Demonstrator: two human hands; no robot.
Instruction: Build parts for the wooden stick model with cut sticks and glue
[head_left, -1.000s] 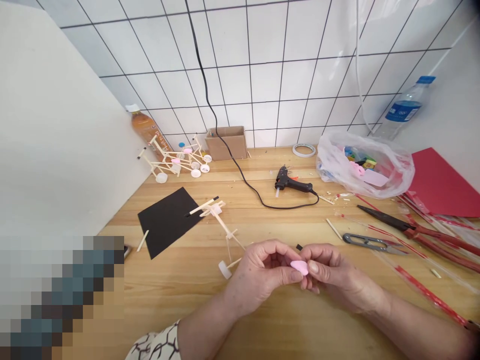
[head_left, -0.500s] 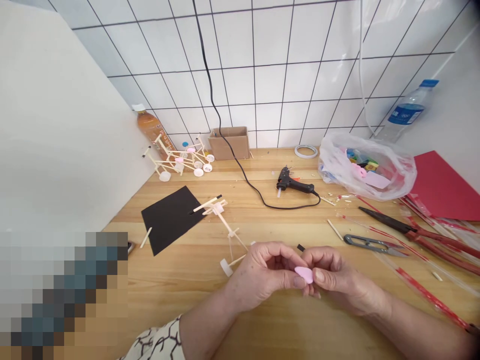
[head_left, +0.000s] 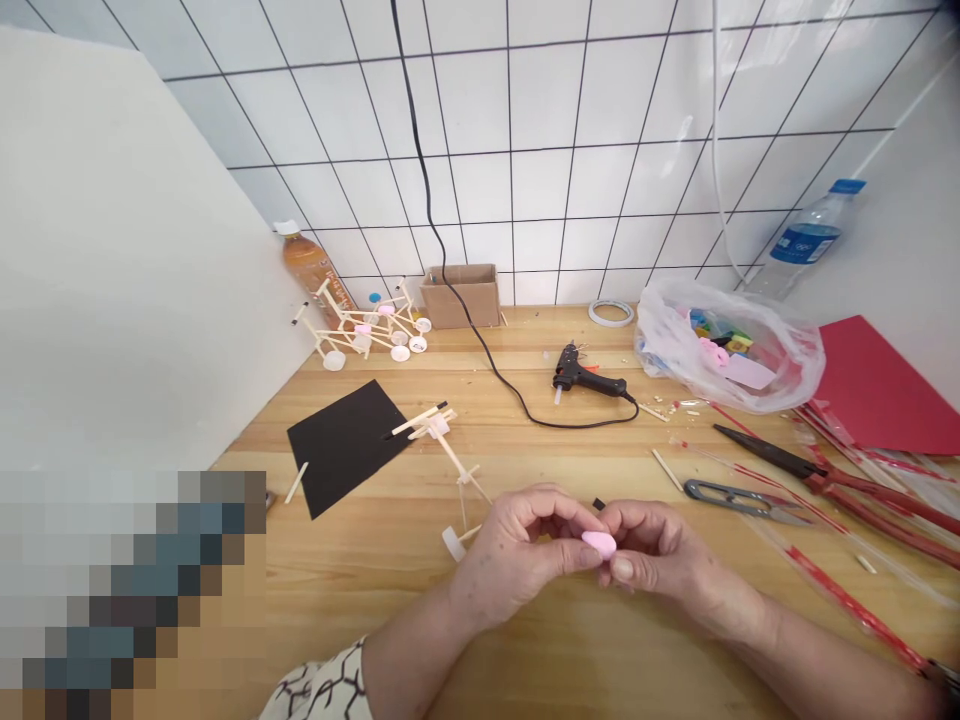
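A small pink oval piece [head_left: 598, 544], smooth and soft-looking like modelling clay, is between my two hands. My left hand [head_left: 529, 535] pinches its left end between thumb and fingers. At its other end is my right hand [head_left: 660, 550], fingers curled against the piece and thumb close below; the far side is hidden. Left of my hands stands a small bicycle model [head_left: 452, 460] of thin wooden sticks, partly covered by my left hand. Its handlebar has black ends and a white round wheel shows low down. Just behind my fingers lies a small black scrap [head_left: 598, 503].
A black sheet [head_left: 349, 450] lies left, with finished-looking stick bicycles [head_left: 367, 328] behind it. A glue gun [head_left: 589, 378] rests behind my hands. On the right are thread snips [head_left: 742, 498], red-handled pliers [head_left: 825, 478], a plastic bag [head_left: 652, 330] and red card [head_left: 892, 390].
Both hands and the pink piece have shifted slightly left. The piece has turned a little between my fingers, and my right thumb now sits lower on it. The camera view has tilted slightly.
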